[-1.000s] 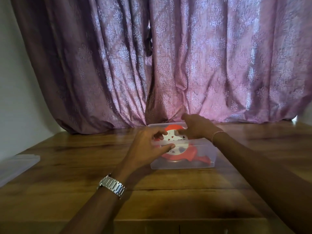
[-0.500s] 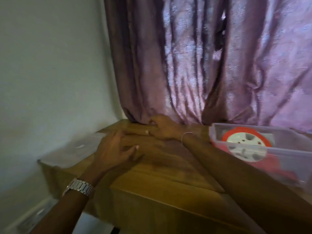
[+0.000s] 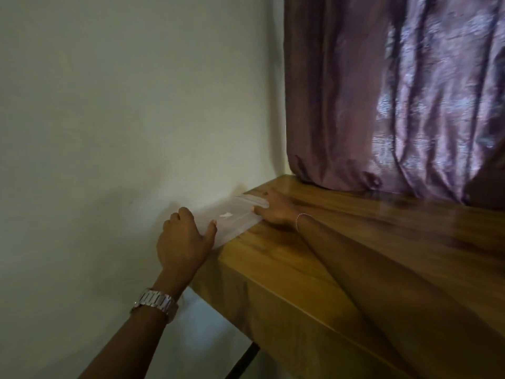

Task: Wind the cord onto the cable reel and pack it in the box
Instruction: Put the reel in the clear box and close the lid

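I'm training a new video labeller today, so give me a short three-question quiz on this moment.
1. True or false: both hands are on the clear lid.
2. Where does the lid lie? A) at the table's end by the wall B) on the floor C) against the curtain
3. Fill in: the wristwatch is on the ___ arm.

Key
1. True: the left hand grips the lid's near end, and the right hand holds its far end.
2. A
3. left
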`<state>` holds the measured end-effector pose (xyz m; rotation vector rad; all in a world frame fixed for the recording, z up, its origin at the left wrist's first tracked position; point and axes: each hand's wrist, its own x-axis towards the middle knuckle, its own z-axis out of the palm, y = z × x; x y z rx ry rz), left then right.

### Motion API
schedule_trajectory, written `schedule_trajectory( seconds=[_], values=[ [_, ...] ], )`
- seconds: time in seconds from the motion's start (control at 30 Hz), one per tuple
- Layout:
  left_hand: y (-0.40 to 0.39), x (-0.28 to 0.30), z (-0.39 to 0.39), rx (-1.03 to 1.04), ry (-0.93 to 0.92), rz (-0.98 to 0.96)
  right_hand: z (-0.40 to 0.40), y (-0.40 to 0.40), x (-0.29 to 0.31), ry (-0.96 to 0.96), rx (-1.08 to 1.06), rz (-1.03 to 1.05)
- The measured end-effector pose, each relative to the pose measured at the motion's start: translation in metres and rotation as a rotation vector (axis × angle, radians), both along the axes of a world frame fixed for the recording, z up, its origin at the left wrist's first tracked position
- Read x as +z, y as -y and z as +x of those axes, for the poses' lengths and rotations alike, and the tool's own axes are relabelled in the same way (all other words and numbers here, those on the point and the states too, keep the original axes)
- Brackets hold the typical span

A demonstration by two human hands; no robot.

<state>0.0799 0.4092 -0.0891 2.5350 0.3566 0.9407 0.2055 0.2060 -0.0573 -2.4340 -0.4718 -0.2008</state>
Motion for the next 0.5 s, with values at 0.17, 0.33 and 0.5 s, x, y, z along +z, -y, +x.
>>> schedule_trajectory(
  seconds=[0.17,0.33,0.5],
  values=[
    [-0.011,-0.004,0.01,0.14,-0.066,-0.18,0.027,-0.01,-0.004,-0.052,0.008,0.015],
    [-0.01,-0.006,0.017,0.161,-0.096,-0.299,0.038,-0.01,-0.008,-0.054,-0.003,0.188],
    [0.003,-0.001,0.013,0.021,0.121,-0.342,0.03,0.013,0.004,-0.072,-0.111,0.406]
  ],
)
